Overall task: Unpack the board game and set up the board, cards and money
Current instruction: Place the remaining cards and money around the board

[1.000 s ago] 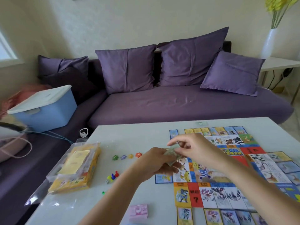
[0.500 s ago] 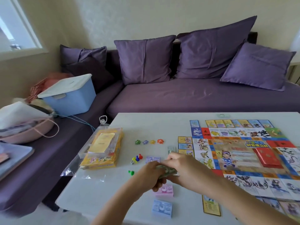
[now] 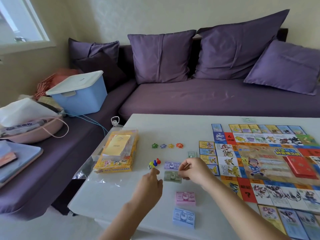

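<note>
The game board (image 3: 270, 163) lies open on the right of the white table (image 3: 110, 193), with a red card deck (image 3: 301, 166) on it and property cards (image 3: 207, 152) along its edges. Left of the board lie money stacks: purple (image 3: 172, 165), green (image 3: 171, 177), pink (image 3: 185, 197), blue (image 3: 183, 218) and a small green one (image 3: 191, 154). My right hand (image 3: 194, 172) pinches the right edge of the green stack, which rests on the table. My left hand (image 3: 149, 187) holds nothing; its forefinger points at the coloured pawns and die (image 3: 154, 163).
Star-shaped tokens (image 3: 167, 145) sit in a row behind the money. The yellow game box (image 3: 117, 153) lies in a clear bag near the table's left edge. Behind stands a purple sofa (image 3: 207, 99) bearing a blue storage tub (image 3: 81, 94) and a pink basket (image 3: 34, 129).
Both hands carried the green notes from above the board to the table left of it. The stack now lies on the table, and my left hand has let go.
</note>
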The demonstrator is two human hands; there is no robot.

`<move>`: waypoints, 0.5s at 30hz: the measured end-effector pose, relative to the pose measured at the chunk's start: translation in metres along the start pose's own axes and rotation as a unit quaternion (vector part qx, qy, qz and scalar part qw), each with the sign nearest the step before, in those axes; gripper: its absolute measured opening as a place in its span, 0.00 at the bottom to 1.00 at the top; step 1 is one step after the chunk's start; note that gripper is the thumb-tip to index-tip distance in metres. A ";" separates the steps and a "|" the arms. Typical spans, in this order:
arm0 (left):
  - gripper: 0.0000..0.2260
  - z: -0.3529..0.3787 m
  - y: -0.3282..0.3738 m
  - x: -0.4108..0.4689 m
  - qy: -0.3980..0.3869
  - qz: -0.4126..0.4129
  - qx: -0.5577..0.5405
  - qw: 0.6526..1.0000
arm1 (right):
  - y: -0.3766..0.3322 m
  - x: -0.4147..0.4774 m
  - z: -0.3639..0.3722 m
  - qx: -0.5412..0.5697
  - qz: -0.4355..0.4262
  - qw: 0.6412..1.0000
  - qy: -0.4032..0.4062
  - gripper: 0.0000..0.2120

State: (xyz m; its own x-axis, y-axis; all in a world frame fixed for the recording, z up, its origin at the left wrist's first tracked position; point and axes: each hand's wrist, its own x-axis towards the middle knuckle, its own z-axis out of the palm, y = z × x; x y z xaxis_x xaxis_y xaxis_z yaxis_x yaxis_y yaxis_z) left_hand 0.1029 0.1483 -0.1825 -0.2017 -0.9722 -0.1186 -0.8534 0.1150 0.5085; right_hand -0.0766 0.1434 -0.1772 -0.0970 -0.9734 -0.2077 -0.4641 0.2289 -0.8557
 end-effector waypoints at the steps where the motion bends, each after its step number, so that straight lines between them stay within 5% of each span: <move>1: 0.14 0.001 -0.002 -0.001 0.006 0.022 0.032 0.999 | 0.002 0.004 0.002 -0.015 0.004 1.000 0.013 0.10; 6: 0.21 0.012 -0.008 -0.002 -0.008 0.137 0.149 0.979 | 0.006 0.015 0.019 -0.108 -0.007 0.993 0.038 0.12; 15: 0.23 0.021 -0.016 -0.001 -0.012 0.160 0.196 0.967 | 0.006 0.023 0.034 -0.178 -0.033 0.981 0.066 0.12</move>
State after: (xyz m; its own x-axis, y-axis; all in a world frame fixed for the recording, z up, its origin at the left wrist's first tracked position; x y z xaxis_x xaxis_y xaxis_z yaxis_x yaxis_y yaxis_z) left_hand 0.1068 0.1512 -0.2085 -0.4929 -0.8696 -0.0298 -0.8611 0.4827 0.1596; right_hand -0.0521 0.1224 -0.2029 -0.1597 -0.9844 -0.0745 -0.7489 0.1700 -0.6405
